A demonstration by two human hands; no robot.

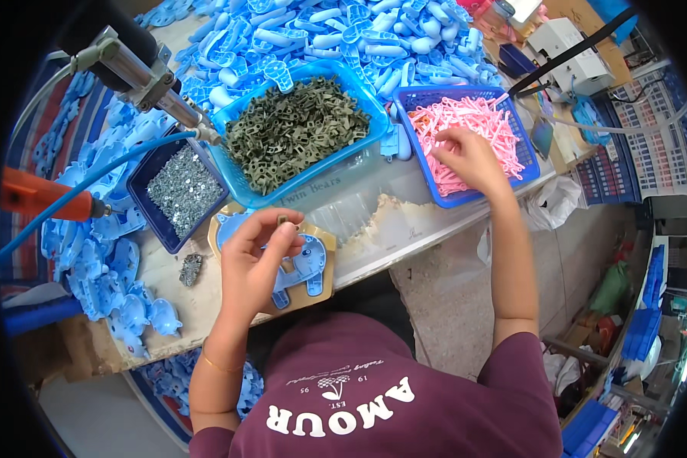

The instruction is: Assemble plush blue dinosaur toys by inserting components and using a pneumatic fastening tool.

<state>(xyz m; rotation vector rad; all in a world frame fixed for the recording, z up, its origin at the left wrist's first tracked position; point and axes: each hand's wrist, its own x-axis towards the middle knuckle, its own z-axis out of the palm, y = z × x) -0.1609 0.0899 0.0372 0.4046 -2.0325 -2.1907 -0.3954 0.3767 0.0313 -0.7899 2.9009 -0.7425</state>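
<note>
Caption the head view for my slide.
Left hand pinches a small olive piece; right hand is over pink parts in a blue basket.

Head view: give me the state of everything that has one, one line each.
Left hand, pinching a small dark part
Right hand, at the pink parts; grip unclear
Light blue basket, heaped with dark green parts
Blue basket, filled with pink parts
Navy tray, holding small metal pieces
Gold fixture, bearing light blue molding, partly hidden
Orange tool, tip pointing right; on or off unclear

White plastic bag (pixel 555 204), green bundle (pixel 611 287), blue bins (pixel 641 334)
</note>
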